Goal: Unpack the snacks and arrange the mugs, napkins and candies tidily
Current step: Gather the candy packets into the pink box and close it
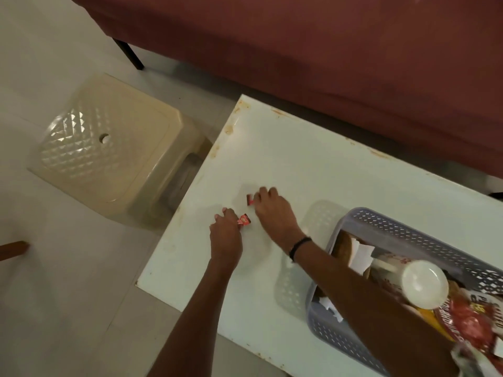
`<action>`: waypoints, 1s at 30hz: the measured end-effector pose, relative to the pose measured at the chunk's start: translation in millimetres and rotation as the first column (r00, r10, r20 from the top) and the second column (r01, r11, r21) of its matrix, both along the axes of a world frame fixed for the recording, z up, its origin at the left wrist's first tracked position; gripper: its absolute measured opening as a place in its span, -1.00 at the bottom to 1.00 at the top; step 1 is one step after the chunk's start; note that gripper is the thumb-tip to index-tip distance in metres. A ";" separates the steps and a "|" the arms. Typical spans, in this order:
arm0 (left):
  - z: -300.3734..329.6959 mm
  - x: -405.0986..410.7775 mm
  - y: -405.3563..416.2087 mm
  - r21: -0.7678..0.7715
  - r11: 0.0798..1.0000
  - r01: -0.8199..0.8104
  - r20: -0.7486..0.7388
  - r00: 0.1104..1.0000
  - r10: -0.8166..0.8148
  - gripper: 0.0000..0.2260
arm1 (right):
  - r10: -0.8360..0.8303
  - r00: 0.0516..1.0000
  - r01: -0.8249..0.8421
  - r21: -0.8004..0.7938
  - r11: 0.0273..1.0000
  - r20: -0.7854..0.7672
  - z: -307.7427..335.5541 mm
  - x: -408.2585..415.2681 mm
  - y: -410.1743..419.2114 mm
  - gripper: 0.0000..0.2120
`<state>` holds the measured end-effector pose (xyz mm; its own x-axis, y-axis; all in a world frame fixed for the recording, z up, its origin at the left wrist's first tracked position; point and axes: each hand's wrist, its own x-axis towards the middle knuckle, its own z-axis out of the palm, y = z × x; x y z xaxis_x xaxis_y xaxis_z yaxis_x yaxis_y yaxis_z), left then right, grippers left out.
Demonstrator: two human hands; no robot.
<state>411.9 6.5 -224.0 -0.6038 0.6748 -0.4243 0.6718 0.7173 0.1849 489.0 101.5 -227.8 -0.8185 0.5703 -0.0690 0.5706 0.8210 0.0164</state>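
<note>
From the head camera, both bare hands were out over the white tabletop [313,170], working near its left part. The left hand [226,235] had its grip pinched on a small red candy [244,220], the wrapper poking out beside the fingers just above the surface. The right hand [272,210], a dark band [299,247] on its wrist, was spread knuckles-up with its fingertips on a second red candy [250,200] lying on the tabletop; whether that grip actually clasped it or only pressed it, I could not tell. The two candies sat near each other, not touching. Off to the right, the grey perforated basket [408,227] stood on the tabletop, holding a white mug [424,282] tipped on its side, white napkins [360,255] and a red snack packet [473,327]. Left of the tabletop, a beige plastic stool [109,148] stood on the pale floor [54,308], and a dark red sofa [326,44] ran across the top.
</note>
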 end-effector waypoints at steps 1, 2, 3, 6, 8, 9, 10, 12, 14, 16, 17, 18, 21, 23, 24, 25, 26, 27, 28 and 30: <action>4.4 -1.6 3.1 0.021 1.000 0.003 0.005 1.000 -0.003 -0.77 | 0.026 1.000 -0.026 -0.027 0.999 0.013 2.4 6.5 -11.3 -0.81; 9.6 -3.5 6.1 0.043 0.999 0.000 0.017 1.000 -0.001 -0.81 | 0.031 1.000 -0.030 -0.047 0.998 0.003 4.8 13.2 -19.9 -0.87; 15.2 -5.4 8.5 0.065 0.998 -0.014 0.038 0.999 0.012 -0.83 | -0.018 1.000 0.016 -0.091 0.996 -0.024 4.5 18.9 -26.2 -0.89; 33.9 -4.7 11.2 0.155 0.965 -0.212 0.208 0.962 0.178 -0.78 | -0.376 0.922 0.268 -0.547 0.793 -0.093 20.5 36.0 -30.4 -0.88; 49.9 11.0 8.3 0.262 0.898 -0.354 0.348 0.902 0.254 -0.79 | -0.646 0.750 0.241 -0.853 0.464 -0.140 42.7 54.4 -31.3 -0.83; 60.1 24.4 5.9 0.308 0.847 -0.432 0.434 0.856 0.279 -0.82 | -0.770 0.627 0.145 -0.953 0.265 -0.119 56.5 65.6 -32.0 -0.83; 69.6 36.9 3.5 0.324 0.784 -0.530 0.546 0.781 0.303 -0.85 | -0.843 0.535 0.038 -0.995 0.092 -0.057 66.0 75.1 -32.4 -0.83; 93.3 72.1 2.0 0.277 0.669 -0.690 0.742 0.596 0.307 -0.88 | -0.898 0.438 -0.116 -0.989 -0.097 0.036 83.6 107.9 -32.9 -0.84; 106.8 99.8 2.4 0.213 0.618 -0.757 0.834 0.470 0.289 -0.85 | -0.919 0.390 -0.190 -0.972 -0.139 0.056 93.3 137.4 -34.1 -0.84; 115.8 137.9 6.8 0.173 0.637 -0.751 0.860 0.431 0.274 -0.84 | -0.938 0.344 -0.258 -0.956 -0.141 0.046 102.5 179.4 -33.7 -0.81; 119.2 158.1 9.0 0.166 0.657 -0.735 0.861 0.433 0.267 -0.83 | -0.944 0.327 -0.277 -0.951 -0.136 0.040 106.6 201.4 -34.0 -0.78; 120.7 179.3 11.2 0.159 0.676 -0.720 0.861 0.436 0.262 -0.80 | -0.950 0.310 -0.282 -0.951 -0.124 0.032 109.7 223.9 -33.8 -0.77; 123.1 244.8 18.2 0.136 0.682 -0.718 0.857 0.431 0.282 -0.76 | -0.972 0.234 -0.272 -0.960 -0.061 -0.005 121.7 293.4 -35.6 -0.77; 122.6 292.7 22.7 0.113 0.680 -0.725 0.859 0.415 0.299 -0.76 | -0.986 0.164 -0.225 -0.974 -0.014 -0.023 127.3 342.2 -38.7 -0.80; 121.9 316.7 24.2 0.101 0.686 -0.721 0.858 0.412 0.306 -0.76 | -0.991 0.131 -0.176 -0.984 0.013 -0.036 126.4 366.6 -40.5 -0.82; 120.8 341.0 25.6 0.087 0.693 -0.716 0.859 0.406 0.312 -0.75 | -0.994 0.105 -0.111 -0.993 0.031 -0.043 125.3 390.6 -42.1 -0.83; 119.3 365.7 26.8 0.073 0.701 -0.709 0.861 0.400 0.314 -0.73 | -0.995 0.083 -0.043 -0.998 0.044 -0.048 122.5 414.7 -43.4 -0.84; 119.0 390.3 27.7 0.061 0.712 -0.700 0.864 0.394 0.314 -0.72 | -0.997 0.066 0.027 -0.998 0.050 -0.048 118.9 438.1 -43.8 -0.85; 116.6 414.0 28.6 0.061 0.724 -0.687 0.867 0.396 0.302 -0.74 | -0.998 0.040 0.081 -0.995 0.055 -0.052 114.3 461.1 -44.1 -0.87; 113.3 458.2 30.8 0.074 0.743 -0.666 0.875 0.401 0.272 -0.81 | -0.996 -0.046 0.178 -0.981 0.073 -0.082 105.2 503.7 -44.5 -0.90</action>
<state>870.2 37.3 -110.6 -0.4241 0.5963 -0.6816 -0.3246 0.6025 0.7291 992.7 56.9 -122.6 0.0717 0.8606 -0.5042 0.1361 -0.5092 -0.8498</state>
